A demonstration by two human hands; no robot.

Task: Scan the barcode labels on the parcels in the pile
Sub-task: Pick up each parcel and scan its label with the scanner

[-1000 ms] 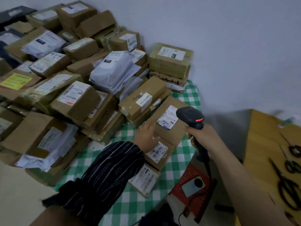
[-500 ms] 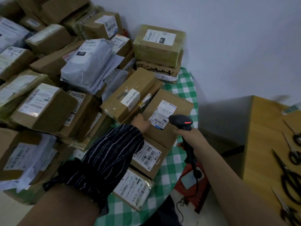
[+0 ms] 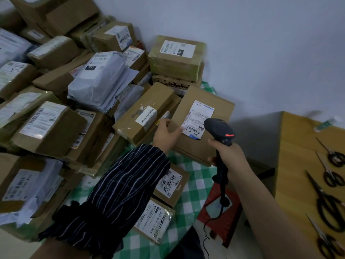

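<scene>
From the head camera I see the pile of parcels (image 3: 84,90) heaped on a green checked cloth (image 3: 194,186) against a white wall (image 3: 261,53). It is mostly brown cartons, with a grey poly mailer (image 3: 99,81) among them.

At the pile's right edge a flat cardboard box (image 3: 188,143) sits tilted, its far end propped on the boxes behind. Its white label (image 3: 200,116) faces up, with the barcode at the near end.

My operator's left hand (image 3: 165,132), coming out of a dark striped sleeve (image 3: 121,193), grasps the box's left edge. The fingers are curled over the side and the thumb lies on top, its tip at the label's near corner.

The right hand (image 3: 228,154) is clenched around the handle of a black scanner (image 3: 219,130). The scanner's head hovers just beside the barcode, with a red light glowing on its back. Its cable (image 3: 222,186) drops toward a red item (image 3: 220,219) on the floor.

Two small labelled parcels (image 3: 169,184) lie on the cloth beside the left forearm. At the far right, several pairs of scissors (image 3: 328,208) rest on a wooden table (image 3: 295,156).
</scene>
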